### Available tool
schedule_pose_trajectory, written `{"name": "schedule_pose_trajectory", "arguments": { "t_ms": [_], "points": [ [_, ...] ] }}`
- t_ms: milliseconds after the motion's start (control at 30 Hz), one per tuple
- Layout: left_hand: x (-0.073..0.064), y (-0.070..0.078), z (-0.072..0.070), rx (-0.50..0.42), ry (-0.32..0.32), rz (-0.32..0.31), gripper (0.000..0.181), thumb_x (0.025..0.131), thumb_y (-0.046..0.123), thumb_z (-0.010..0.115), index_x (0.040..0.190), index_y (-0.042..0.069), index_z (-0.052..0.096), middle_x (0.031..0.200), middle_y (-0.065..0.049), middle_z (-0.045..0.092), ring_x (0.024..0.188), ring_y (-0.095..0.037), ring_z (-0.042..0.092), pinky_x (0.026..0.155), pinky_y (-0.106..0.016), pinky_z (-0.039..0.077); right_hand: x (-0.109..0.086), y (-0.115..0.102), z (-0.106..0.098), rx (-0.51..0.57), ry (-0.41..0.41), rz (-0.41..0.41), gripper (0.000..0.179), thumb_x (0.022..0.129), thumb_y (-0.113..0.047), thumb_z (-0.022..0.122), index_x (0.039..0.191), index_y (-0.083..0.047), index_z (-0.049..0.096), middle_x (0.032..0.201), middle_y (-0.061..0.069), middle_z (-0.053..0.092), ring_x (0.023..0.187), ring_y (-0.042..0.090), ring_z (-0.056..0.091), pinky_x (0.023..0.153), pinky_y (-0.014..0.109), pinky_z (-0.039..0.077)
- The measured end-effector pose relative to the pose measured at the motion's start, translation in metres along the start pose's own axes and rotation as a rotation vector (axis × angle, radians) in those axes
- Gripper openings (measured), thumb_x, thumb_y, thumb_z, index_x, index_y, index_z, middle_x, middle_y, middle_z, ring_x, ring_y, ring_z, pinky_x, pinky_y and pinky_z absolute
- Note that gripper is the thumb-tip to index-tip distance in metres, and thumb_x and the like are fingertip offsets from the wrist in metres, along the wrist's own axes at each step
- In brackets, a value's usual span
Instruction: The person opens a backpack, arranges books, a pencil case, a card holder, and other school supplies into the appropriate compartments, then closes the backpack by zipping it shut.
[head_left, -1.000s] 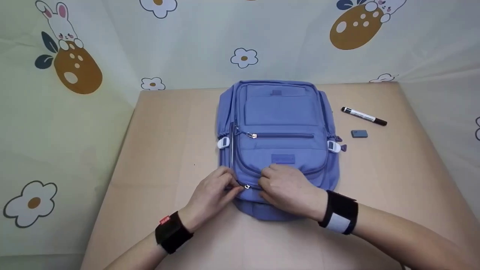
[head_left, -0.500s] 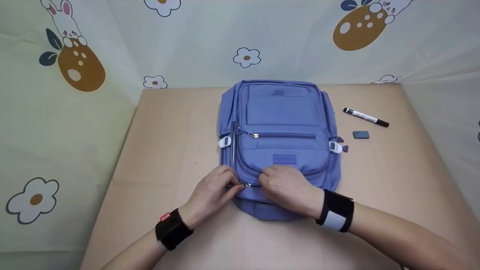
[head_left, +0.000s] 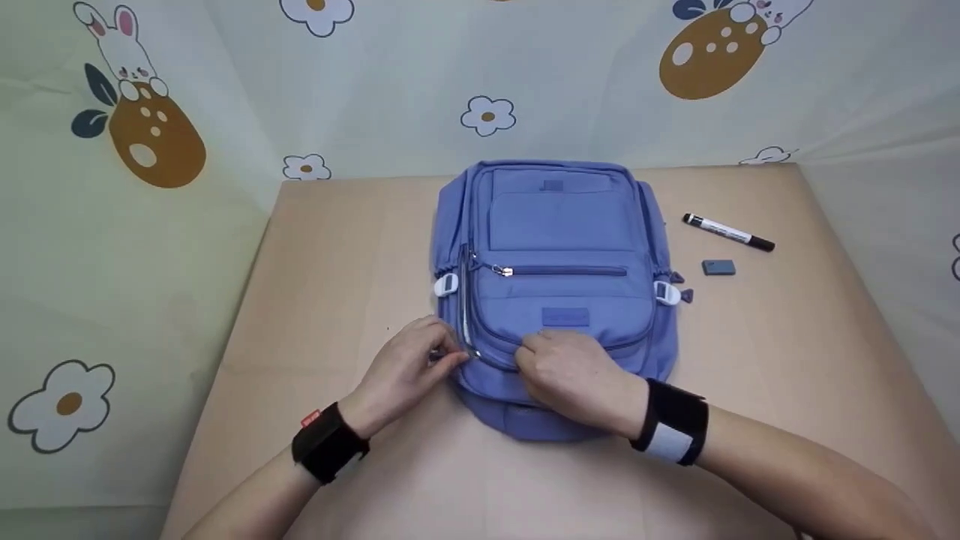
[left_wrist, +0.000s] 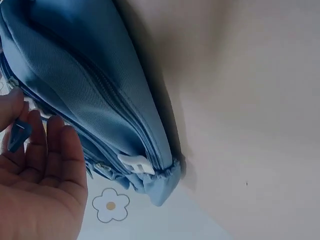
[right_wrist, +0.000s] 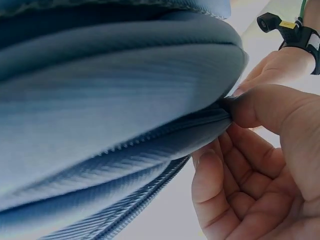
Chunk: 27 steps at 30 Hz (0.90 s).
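Observation:
A blue backpack (head_left: 562,225) lies front side up on the table, its bottom toward me. At its lower left corner my left hand (head_left: 409,367) pinches the pull of a zipper slider (left_wrist: 13,82) between thumb and forefinger. The pull's triangular blue tab (left_wrist: 20,135) hangs out over the fingers in the left wrist view. My right hand (head_left: 570,379) grips the front of the bag low in the middle. In the right wrist view its thumb and fingers pinch the fabric along a zipper edge (right_wrist: 200,120).
To the right of the bag lie a black and white marker (head_left: 727,232) and a small grey-blue block (head_left: 718,268). White buckles (head_left: 446,285) sit on both bag sides. A patterned curtain (head_left: 405,82) stands behind the wooden table (head_left: 337,262).
My left hand has drawn the zipper slider left and slightly upward around the bag's lower corner. The right hand keeps its grip in nearly the same place.

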<state>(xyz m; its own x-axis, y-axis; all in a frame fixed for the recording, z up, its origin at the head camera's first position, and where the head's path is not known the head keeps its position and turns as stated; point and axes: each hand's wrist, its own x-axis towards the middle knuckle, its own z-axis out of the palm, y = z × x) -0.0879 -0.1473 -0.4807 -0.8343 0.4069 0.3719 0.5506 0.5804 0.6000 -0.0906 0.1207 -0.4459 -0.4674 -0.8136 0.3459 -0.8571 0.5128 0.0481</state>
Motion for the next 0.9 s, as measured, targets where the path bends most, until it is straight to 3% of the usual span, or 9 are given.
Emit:
{"name": "schedule_pose_trajectory", "arguments": {
  "t_ms": [133, 533, 700, 900],
  "points": [
    [0.002, -0.008, -0.004, 0.031, 0.032, -0.05, 0.017, 0.089, 0.009, 0.08, 0.086, 0.013, 0.064, 0.09, 0.005, 0.062, 0.084, -0.012, 0.058, 0.073, -0.03, 0.05, -0.001, 0.001, 0.0, 0.023, 0.001, 0.011, 0.016, 0.088, -0.008, 0.067, 0.073, -0.009, 0.06, 0.069, 0.0, 0.055, 0.059, 0.017, 0.055, 0.049, 0.031, 0.048],
    [0.001, -0.008, -0.004, 0.048, -0.01, -0.122, 0.009, 0.091, 0.016, 0.079, 0.094, 0.015, 0.071, 0.091, 0.007, 0.068, 0.084, -0.009, 0.065, 0.077, -0.03, 0.055, 0.014, -0.002, -0.002, 0.084, -0.011, 0.053, 0.022, 0.09, -0.019, 0.073, 0.074, -0.012, 0.06, 0.071, -0.001, 0.056, 0.062, 0.018, 0.055, 0.051, 0.034, 0.048],
    [0.001, -0.007, -0.002, 0.056, -0.016, -0.115, 0.007, 0.091, 0.014, 0.079, 0.097, 0.013, 0.076, 0.09, 0.006, 0.069, 0.082, -0.009, 0.064, 0.074, -0.03, 0.054, 0.03, -0.01, 0.003, 0.036, -0.039, 0.045, 0.022, 0.089, -0.024, 0.075, 0.076, -0.01, 0.065, 0.073, 0.0, 0.058, 0.062, 0.018, 0.056, 0.05, 0.033, 0.048],
    [0.002, -0.006, 0.0, 0.106, -0.029, -0.107, 0.005, 0.093, 0.018, 0.077, 0.094, 0.015, 0.073, 0.089, 0.007, 0.065, 0.082, -0.008, 0.062, 0.072, -0.03, 0.053, 0.037, -0.018, 0.012, -0.11, -0.061, 0.012, 0.016, 0.086, -0.023, 0.076, 0.08, -0.009, 0.07, 0.073, 0.002, 0.062, 0.065, 0.019, 0.058, 0.051, 0.033, 0.048]
  ]
}}
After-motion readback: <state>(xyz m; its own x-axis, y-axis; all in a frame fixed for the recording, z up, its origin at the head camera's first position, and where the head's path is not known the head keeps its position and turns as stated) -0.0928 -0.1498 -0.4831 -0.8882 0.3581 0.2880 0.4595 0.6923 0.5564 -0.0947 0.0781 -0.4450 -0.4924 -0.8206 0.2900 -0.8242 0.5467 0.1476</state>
